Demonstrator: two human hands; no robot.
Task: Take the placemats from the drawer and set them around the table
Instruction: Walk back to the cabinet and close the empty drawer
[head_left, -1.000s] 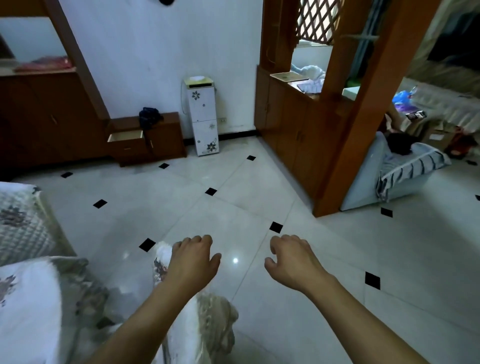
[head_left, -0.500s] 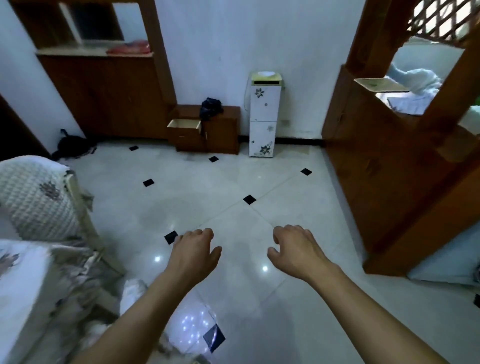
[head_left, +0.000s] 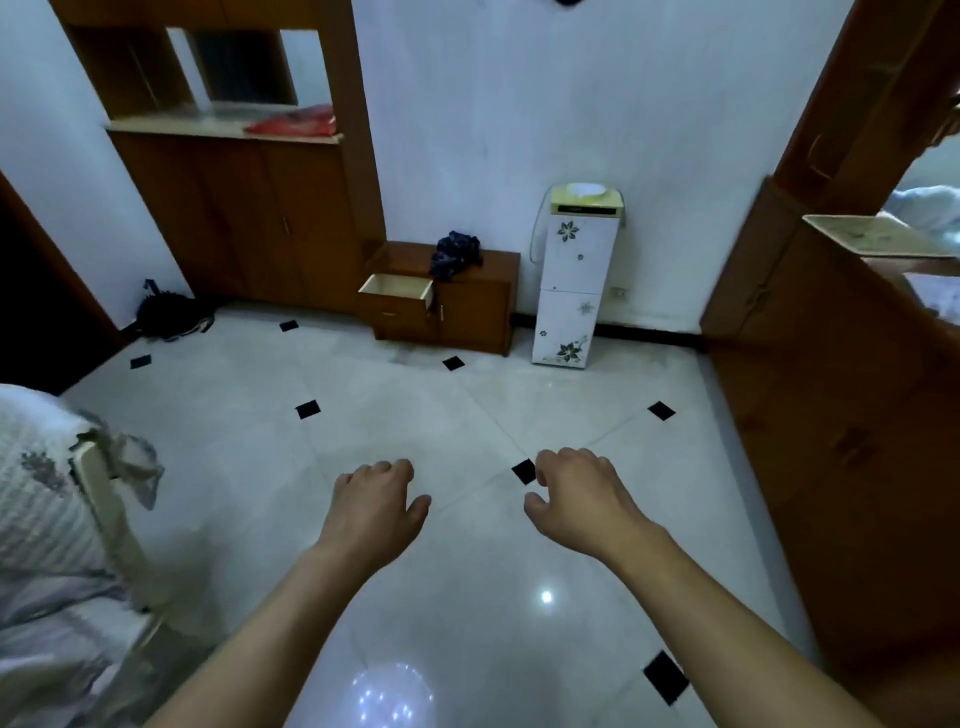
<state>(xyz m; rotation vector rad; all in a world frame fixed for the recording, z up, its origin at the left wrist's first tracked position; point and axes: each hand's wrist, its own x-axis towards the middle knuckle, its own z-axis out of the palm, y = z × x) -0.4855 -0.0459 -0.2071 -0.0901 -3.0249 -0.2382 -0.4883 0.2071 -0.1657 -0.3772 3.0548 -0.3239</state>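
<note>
An open drawer (head_left: 397, 292) juts out of a low brown cabinet (head_left: 475, 306) against the far wall, across the tiled floor. Its inside is pale; no placemats show from here. My left hand (head_left: 376, 506) and my right hand (head_left: 579, 499) hang out in front of me over the floor, far short of the drawer. Both are empty, with fingers loosely curled and thumbs apart. No table is in view.
A white water dispenser (head_left: 576, 275) stands right of the cabinet, and a dark cloth (head_left: 456, 252) lies on it. A tall wooden sideboard (head_left: 234, 208) fills the back left. A wooden partition (head_left: 841, 389) runs along the right. A cloth-covered chair (head_left: 57, 519) is at my left.
The view has swung left and moved forward, bringing the open drawer nearer the middle. The chair has slid to the left edge. Both hands keep the same empty pose.
</note>
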